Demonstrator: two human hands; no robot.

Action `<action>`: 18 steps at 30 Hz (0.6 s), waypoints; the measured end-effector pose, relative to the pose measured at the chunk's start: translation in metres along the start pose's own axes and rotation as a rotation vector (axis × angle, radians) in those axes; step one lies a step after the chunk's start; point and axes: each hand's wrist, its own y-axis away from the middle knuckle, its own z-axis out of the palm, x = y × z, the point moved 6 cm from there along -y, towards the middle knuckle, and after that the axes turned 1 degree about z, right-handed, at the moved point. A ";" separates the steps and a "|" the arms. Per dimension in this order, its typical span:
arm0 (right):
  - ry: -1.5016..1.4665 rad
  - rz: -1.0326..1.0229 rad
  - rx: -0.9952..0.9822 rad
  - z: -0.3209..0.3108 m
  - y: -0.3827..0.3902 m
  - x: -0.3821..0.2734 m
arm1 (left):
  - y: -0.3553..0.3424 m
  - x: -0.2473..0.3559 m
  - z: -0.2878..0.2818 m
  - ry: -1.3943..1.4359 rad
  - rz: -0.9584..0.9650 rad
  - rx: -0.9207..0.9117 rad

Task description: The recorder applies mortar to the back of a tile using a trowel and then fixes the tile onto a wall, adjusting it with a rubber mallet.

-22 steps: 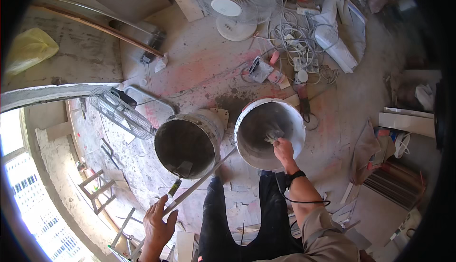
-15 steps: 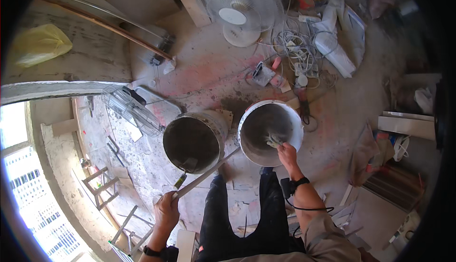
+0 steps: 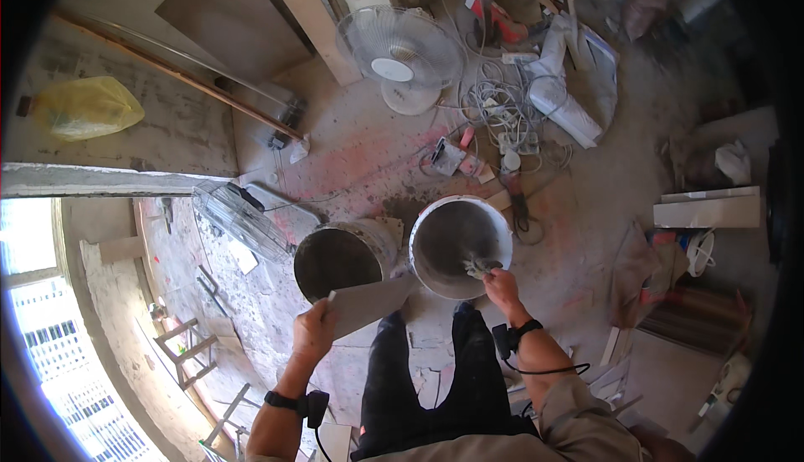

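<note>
My left hand (image 3: 315, 330) is closed on one end of a flat, grey rectangular tile (image 3: 374, 304), tilted in front of the near rim of the grey-lined bucket (image 3: 302, 254). In my right hand (image 3: 502, 289) is a small brush (image 3: 481, 267), its pale, frayed-looking head inside the near right side of the white bucket (image 3: 506, 236). Dull grey coats the inside of this bucket, and what lies at its bottom is hard to make out. The two buckets stand side by side on the floor before my legs.
Beyond the buckets stand a white fan (image 3: 405, 60) and a tangle of cables (image 3: 502, 114). A wire fan grille (image 3: 239, 221) lies left of the buckets. Wooden frames (image 3: 188, 353) stand near the window; boards (image 3: 708, 211) and a brown stack lie at right.
The tile has turned from nearly edge-on to showing its broad face, with my left hand raised a little. My right hand has lowered slightly, still holding the brush in the bucket.
</note>
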 end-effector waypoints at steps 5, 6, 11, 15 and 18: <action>0.035 0.012 0.074 0.005 0.000 -0.003 | -0.015 -0.046 -0.008 0.003 -0.097 0.000; 0.022 -0.055 0.143 0.004 0.008 -0.010 | -0.014 -0.051 -0.006 -0.046 -0.079 -0.007; -0.076 0.060 0.159 0.010 0.018 -0.016 | -0.009 -0.029 -0.013 -0.065 0.029 0.045; 0.006 0.078 0.207 0.012 0.015 -0.017 | 0.001 0.010 -0.029 -0.246 0.299 0.322; 0.067 0.029 0.207 0.013 0.003 -0.014 | 0.003 0.055 -0.003 -0.093 0.485 0.179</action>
